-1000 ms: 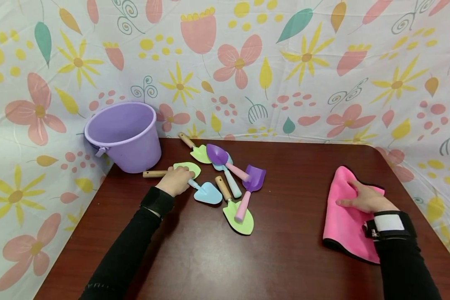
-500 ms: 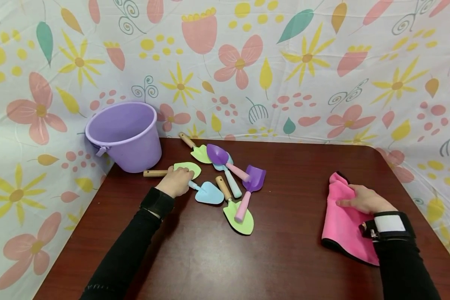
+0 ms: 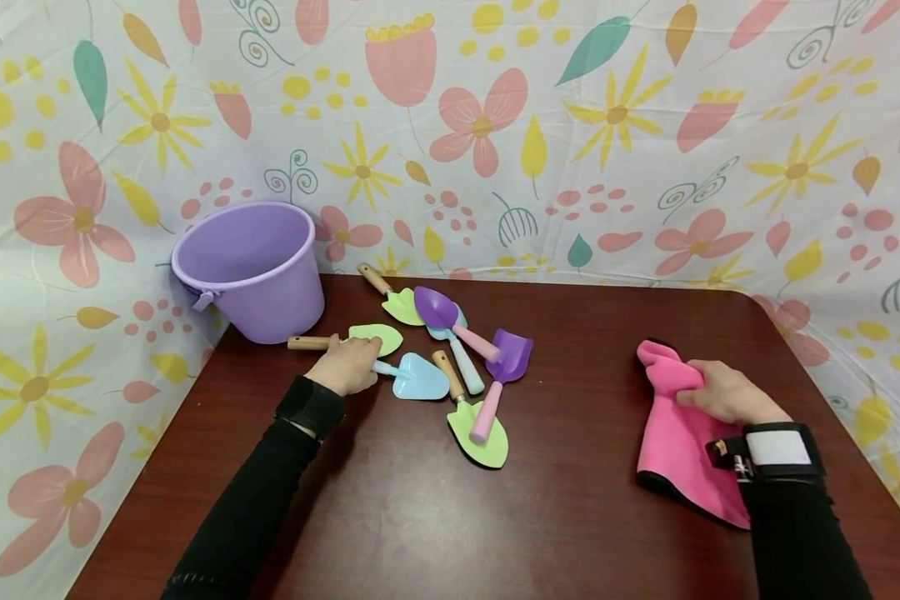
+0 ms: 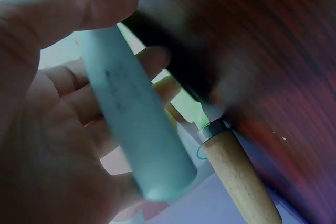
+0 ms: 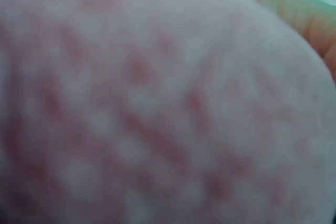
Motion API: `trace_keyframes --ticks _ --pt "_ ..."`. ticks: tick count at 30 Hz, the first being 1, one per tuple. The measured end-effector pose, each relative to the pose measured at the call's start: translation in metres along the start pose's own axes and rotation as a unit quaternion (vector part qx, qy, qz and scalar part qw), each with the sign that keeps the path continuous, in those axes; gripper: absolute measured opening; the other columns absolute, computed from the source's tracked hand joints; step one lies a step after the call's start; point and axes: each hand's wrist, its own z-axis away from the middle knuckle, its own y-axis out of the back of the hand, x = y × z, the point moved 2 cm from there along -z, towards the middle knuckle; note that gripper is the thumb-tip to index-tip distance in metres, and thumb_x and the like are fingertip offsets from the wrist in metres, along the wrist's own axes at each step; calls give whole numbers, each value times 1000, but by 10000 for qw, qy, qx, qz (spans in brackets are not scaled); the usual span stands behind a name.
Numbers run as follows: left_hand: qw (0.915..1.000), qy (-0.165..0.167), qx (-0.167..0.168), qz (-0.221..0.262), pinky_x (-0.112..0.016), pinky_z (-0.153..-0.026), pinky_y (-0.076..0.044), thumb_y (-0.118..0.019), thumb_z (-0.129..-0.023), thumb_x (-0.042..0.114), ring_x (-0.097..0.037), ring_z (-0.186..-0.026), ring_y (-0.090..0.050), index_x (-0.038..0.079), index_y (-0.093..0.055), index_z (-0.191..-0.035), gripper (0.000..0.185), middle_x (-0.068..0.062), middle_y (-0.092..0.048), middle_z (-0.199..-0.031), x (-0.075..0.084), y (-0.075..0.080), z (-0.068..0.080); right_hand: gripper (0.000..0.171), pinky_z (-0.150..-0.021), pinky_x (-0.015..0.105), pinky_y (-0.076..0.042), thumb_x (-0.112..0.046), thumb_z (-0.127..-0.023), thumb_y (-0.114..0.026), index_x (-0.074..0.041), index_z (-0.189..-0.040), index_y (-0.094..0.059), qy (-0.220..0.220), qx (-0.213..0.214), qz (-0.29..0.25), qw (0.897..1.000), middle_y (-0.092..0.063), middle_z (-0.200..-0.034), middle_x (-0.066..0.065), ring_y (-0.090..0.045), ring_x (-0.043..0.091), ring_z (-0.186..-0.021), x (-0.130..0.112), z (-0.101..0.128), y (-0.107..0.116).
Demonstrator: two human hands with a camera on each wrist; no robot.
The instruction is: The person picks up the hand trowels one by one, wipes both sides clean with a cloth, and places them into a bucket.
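My left hand (image 3: 348,364) curls round the pale blue handle (image 4: 134,124) of a light blue toy trowel (image 3: 420,378) lying on the dark wooden table (image 3: 570,517). A green trowel with a wooden handle (image 3: 345,339) lies just behind that hand; its wooden handle (image 4: 239,177) shows in the left wrist view. My right hand (image 3: 720,396) grips a bunched pink cloth (image 3: 675,442) at the table's right side. Pink cloth (image 5: 157,108) fills the right wrist view, blurred.
A purple bucket (image 3: 247,271) stands at the table's back left corner. More toy tools lie in a loose pile: a purple spoon (image 3: 442,312), a purple scoop (image 3: 506,362), green trowels (image 3: 480,429). Flowered sheeting (image 3: 495,125) walls in the table on three sides.
My right hand has drawn the pink cloth together and leftward, from lying flat to bunched under curled fingers. The left hand has stayed on the blue trowel's handle.
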Motion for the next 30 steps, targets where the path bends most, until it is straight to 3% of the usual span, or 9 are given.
trace_keyframes --ticks 5,11,14,20,25,27,30 --pt "9996 -69 202 171 -51 -79 -42 -67 -87 12 -30 -85 -59 3 -51 -103 25 -8 -57 -82 1 1 1 52 -70 47 -43 -18 -85 -72 11 -121 -48 20 328 61 9994 -58 -99 27 -53 38 -83 -10 3 7" --pt "9987 -279 269 326 -46 -73 -47 -67 -87 10 -26 -76 -59 3 -52 -102 23 -7 -57 -81 2 5 4 32 -61 38 -38 -17 -89 -69 1 -106 -48 88 748 -165 9970 -54 -83 13 -50 29 -74 -24 7 14" --pt "9980 -259 210 545 -41 -69 -48 -66 -88 9 -24 -72 -56 3 -52 -102 20 -8 -56 -81 2 9 4 27 -60 37 -37 -13 -89 -67 -1 -103 -48 223 1175 -331 9923 -51 -81 11 -49 28 -72 -35 10 16" --pt "9936 -305 510 960 -38 -69 -42 -61 -89 8 -23 -71 -50 7 -56 -89 5 -5 -52 -76 7 18 0 36 -70 44 -40 -4 -89 -61 4 -121 -47 420 2107 -998 9715 -54 -106 25 -50 37 -85 -63 11 20" --pt "9873 -224 779 1366 -36 -63 -40 -59 -90 12 -22 -68 -49 9 -58 -89 3 -4 -51 -75 17 24 -5 55 -84 59 -37 -3 -91 -57 1 -143 -39 803 2499 -1521 9529 -47 -131 30 -47 44 -104 -89 10 29" --pt "9852 -169 793 1510 -35 -59 -38 -58 -91 13 -21 -65 -47 9 -56 -89 5 -4 -48 -73 21 27 -6 59 -87 53 -38 -4 -92 -56 -4 -148 -37 866 2580 -1725 9467 -46 -137 26 -46 41 -106 -99 11 32" --pt "9801 -245 812 1797 -33 -55 -34 -56 -93 13 -19 -59 -43 9 -55 -87 7 -3 -42 -69 27 30 -9 52 -82 36 -41 -8 -93 -56 -9 -144 -46 819 2826 -2034 9338 -53 -132 19 -49 30 -100 -115 12 34"
